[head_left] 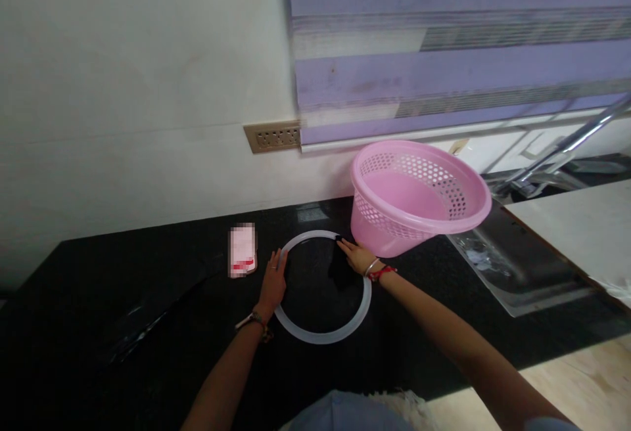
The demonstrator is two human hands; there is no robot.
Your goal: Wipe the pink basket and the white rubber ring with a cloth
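A large translucent white ring [323, 338] lies on the black countertop [197, 378]. My left hand [273, 284] is on the ring's left side, its fingers pointing forward along the rim and covering part of it. At the far right of the ring, my right hand [358, 257] has its fingertips closed at a small black piece [338, 238] that crosses the rim. Whether this joins the darker patch inside the ring, I cannot tell. Just beyond my right hand stands a pink perforated plastic basket [384, 242]. A pink-and-white phone-shaped object [242, 250], partly blurred, lies left of the ring.
Glossy black plastic [142, 332] lies on the counter at left. A steel sink [513, 286] is at right, beside a pale board [576, 227]. Along the back are a wall socket [273, 136] and a purple striped blind [444, 83].
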